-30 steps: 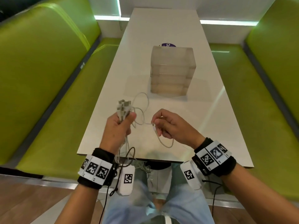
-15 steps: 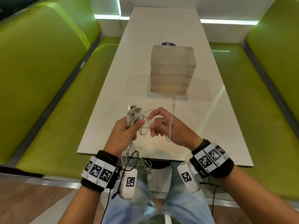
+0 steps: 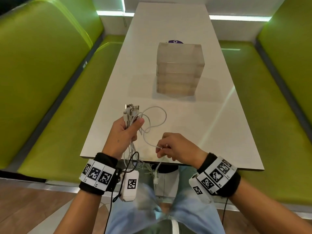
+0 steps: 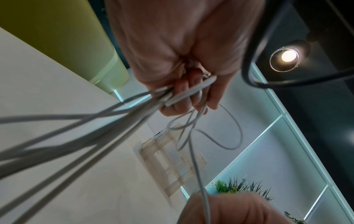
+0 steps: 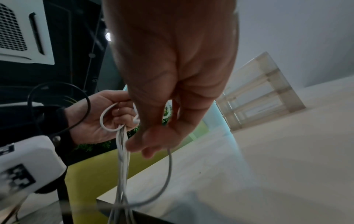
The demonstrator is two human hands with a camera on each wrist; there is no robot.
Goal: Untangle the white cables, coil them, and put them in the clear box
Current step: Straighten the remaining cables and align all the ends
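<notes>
My left hand (image 3: 125,132) grips a bundle of white cables (image 3: 130,114) just below their plugs, above the near left part of the table; the rest of the bundle hangs down past the table edge. One white cable (image 3: 157,122) loops out of the bundle to my right hand (image 3: 170,147), which pinches it between thumb and fingers near the front edge. In the left wrist view the fist (image 4: 184,84) closes round several strands (image 4: 107,121). The right wrist view has the pinching fingers (image 5: 153,141) and the hanging cable (image 5: 168,171). The clear box (image 3: 179,68) stands farther back, mid-table.
A white table (image 3: 219,132) runs away from me between two green benches (image 3: 42,73), (image 3: 278,98). A purple disc (image 3: 175,41) peeks out behind the box. Cable ends dangle over my lap below the front edge (image 3: 152,169).
My hands were close together half a second ago. The right hand has drawn back toward the table's front edge along one cable, opening a loose loop between the hands.
</notes>
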